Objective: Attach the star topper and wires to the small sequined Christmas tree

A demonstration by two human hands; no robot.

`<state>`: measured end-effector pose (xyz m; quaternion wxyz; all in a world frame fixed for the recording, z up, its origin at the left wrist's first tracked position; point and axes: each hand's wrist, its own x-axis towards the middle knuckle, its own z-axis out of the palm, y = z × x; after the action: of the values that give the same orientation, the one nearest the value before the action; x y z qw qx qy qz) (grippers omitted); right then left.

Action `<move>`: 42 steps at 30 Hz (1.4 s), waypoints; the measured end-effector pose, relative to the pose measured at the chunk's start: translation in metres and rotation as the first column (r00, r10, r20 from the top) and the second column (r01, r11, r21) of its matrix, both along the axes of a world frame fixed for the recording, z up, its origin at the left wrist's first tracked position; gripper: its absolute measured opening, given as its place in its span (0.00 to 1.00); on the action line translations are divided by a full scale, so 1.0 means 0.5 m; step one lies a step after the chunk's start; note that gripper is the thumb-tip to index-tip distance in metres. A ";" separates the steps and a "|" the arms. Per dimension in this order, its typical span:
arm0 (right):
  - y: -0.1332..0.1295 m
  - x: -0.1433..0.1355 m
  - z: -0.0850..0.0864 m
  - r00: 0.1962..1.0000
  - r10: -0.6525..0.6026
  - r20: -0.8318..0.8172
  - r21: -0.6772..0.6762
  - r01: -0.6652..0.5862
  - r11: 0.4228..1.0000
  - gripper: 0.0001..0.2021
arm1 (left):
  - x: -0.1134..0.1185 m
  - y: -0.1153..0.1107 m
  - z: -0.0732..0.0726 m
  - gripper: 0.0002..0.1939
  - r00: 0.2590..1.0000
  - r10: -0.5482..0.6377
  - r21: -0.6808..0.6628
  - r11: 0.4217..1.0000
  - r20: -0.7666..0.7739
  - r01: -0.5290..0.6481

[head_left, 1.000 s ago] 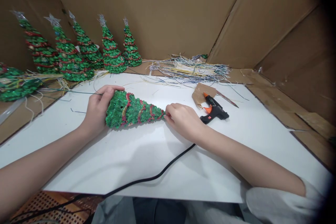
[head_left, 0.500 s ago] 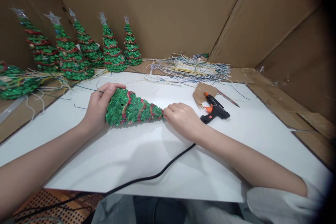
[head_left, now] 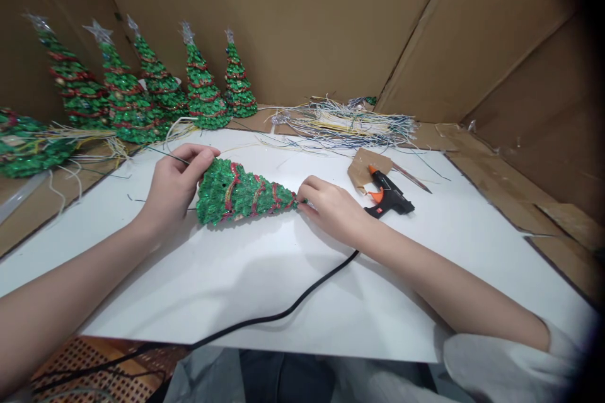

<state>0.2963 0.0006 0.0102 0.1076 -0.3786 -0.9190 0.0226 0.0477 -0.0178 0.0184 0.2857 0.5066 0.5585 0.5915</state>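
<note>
A glittery green Christmas tree ornament (head_left: 243, 195) with red garlands lies on its side above the white tabletop (head_left: 227, 283), its tip pointing right. At the broad base, my left hand (head_left: 177, 182) grips the rim, thumb on the near side. Thin wires stick out leftward past that hand. My right hand (head_left: 328, 208) is closed at the narrow tip, thumb and fingers pinched together there; a small clear bit shows between them. Just beyond my right hand rests a black glue gun (head_left: 390, 195) with an orange nozzle and trigger.
Several decorated trees (head_left: 205, 88) with clear stars stand at the back left. A bundle of wires (head_left: 350, 123) lies along the back edge. Near the glue gun are a cardboard scrap (head_left: 362, 167) and a pointed tool (head_left: 411, 177). A black cord (head_left: 283, 315) crosses the front. Cardboard walls (head_left: 302, 25) enclose the table.
The tree has shifted slightly right. My left hand has slid back a little at its base, and a white wire loop now shows above that hand. My right hand's fingers have shifted at the tip.
</note>
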 end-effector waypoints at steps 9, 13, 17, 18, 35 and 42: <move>0.009 -0.001 -0.010 0.998 -0.032 -0.054 -0.026 0.030 0.999 0.05 | 0.009 -0.009 0.009 0.11 0.997 0.068 -0.002 0.998 -0.026 -0.068; 0.009 -0.002 -0.013 0.999 -0.042 -0.030 -0.021 0.041 0.999 0.05 | 0.003 -0.011 0.013 0.11 0.994 0.085 -0.019 0.996 -0.070 -0.087; 0.011 -0.002 -0.018 0.998 -0.048 -0.033 -0.016 0.048 0.999 0.06 | -0.013 -0.007 0.017 0.16 0.987 0.023 -0.086 0.996 -0.161 -0.038; 0.011 -0.002 -0.019 0.998 -0.048 -0.037 -0.013 0.047 0.999 0.06 | -0.018 -0.006 0.018 0.17 0.982 0.014 -0.112 0.993 -0.186 -0.035; 0.010 -0.003 -0.027 0.989 -0.015 -0.146 -0.063 0.006 0.998 0.04 | -0.032 -0.004 0.026 0.22 0.933 0.030 -0.257 0.958 -0.360 -0.130; 0.013 -0.003 -0.034 0.981 0.011 -0.191 -0.051 -0.021 0.998 0.04 | -0.009 -0.014 0.040 0.16 0.949 0.099 -0.197 0.967 -0.298 -0.163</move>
<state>0.2948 0.0071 -0.0065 0.1851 -0.3701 -0.9065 0.0840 0.0434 -0.0247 0.0384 0.2160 0.5137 0.6882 0.4646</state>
